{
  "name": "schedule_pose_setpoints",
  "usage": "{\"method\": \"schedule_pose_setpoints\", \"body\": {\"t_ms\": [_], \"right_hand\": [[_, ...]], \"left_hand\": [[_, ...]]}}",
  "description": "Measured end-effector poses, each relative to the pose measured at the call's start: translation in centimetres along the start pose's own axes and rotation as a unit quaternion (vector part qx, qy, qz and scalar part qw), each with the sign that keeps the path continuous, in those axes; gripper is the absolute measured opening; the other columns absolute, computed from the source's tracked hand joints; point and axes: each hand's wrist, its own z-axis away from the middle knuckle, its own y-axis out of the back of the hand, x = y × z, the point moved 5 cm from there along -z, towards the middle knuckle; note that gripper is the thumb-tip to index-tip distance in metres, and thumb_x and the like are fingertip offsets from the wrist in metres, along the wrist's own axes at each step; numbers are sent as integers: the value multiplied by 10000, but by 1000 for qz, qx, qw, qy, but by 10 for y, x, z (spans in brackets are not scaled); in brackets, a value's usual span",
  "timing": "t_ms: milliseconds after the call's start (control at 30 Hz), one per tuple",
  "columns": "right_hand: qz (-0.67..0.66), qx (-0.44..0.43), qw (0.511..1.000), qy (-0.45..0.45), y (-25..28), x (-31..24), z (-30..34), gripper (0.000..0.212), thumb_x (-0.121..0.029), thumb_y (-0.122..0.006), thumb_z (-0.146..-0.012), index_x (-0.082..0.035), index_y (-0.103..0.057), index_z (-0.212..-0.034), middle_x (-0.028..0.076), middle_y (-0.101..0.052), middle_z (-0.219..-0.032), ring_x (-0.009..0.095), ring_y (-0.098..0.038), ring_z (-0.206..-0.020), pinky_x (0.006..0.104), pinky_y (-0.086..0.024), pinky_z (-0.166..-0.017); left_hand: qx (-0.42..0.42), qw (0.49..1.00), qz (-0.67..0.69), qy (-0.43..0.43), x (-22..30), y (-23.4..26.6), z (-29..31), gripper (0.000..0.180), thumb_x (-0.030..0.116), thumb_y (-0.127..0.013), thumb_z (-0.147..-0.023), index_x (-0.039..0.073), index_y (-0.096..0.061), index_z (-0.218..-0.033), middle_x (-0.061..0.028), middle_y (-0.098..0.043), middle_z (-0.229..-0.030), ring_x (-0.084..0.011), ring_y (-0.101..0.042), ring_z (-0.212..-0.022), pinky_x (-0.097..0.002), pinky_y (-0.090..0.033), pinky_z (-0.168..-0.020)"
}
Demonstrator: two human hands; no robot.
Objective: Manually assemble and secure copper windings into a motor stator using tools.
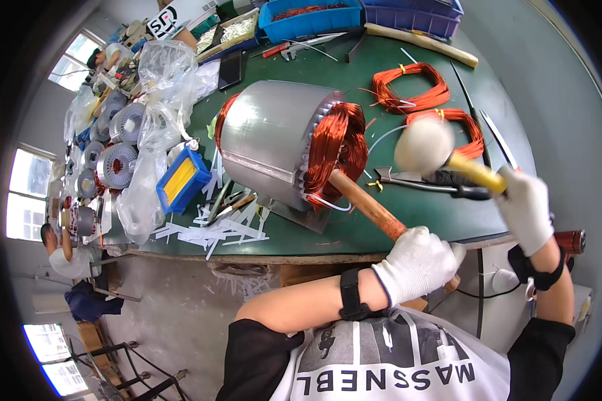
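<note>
A large grey motor stator (264,134) lies on its side on the green bench, with bundles of red copper winding (334,140) bulging from its right end. My left hand (418,264), in a white knit glove, is closed round a wooden rod (368,204). The rod's far end meets the lower part of the winding. Higher up on the right, my gloved right hand (525,210) grips the yellow handle of a mallet (425,146). Its pale head, slightly blurred, is in the air, apart from the rod, and hides part of a copper coil behind it.
Two tied copper wire coils (408,87) lie at the back right, near a long wooden stick (421,45). Black-handled tools (441,186) and a blade (500,139) lie around the mallet. White strips (214,230) and a blue tray (182,179) sit left. People work far left.
</note>
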Motion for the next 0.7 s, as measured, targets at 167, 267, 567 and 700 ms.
{"method": "schedule_pose_setpoints", "body": {"t_ms": [167, 267, 567, 700], "right_hand": [[-240, 175, 951, -89, 58, 17, -26, 95, -70, -632, -808, 0, -582, -847, 32, -487, -608, 107, -422, -511, 270, -356, -485], [-424, 199, 865, -179, 57, -1, -23, 61, -79, -613, -846, -27, -590, -823, -40, -484, -628, 25, -409, -505, 195, -302, -459], [29, 10, 998, 57, -14, -2, -19, 153, -96, -679, -711, -52, -554, -786, 140, -573, -651, 330, -605, -649, 421, -455, -585], [-229, 104, 962, -103, 19, 12, -29, 146, -88, -674, -775, -35, -615, -898, 136, -545, -617, 255, -512, -538, 329, -430, -550]], "left_hand": [[-42, 999, -6, 21, -4, -13, 11, 206, 275, -644, -709, 100, -536, -720, -23, -556, -541, -203, -610, -501, -324, -468, -501], [-44, 998, -18, 34, -6, -22, 6, 221, 281, -656, -699, 95, -537, -721, -28, -563, -545, -205, -609, -498, -325, -469, -500], [-14, 993, 0, 117, -7, -7, -16, 140, 185, -633, -704, 94, -529, -721, -39, -561, -537, -214, -614, -504, -350, -482, -491], [-34, 992, -33, 116, -10, -27, -10, 130, 176, -631, -691, 97, -531, -715, -52, -556, -528, -206, -600, -490, -350, -479, -486]]}}
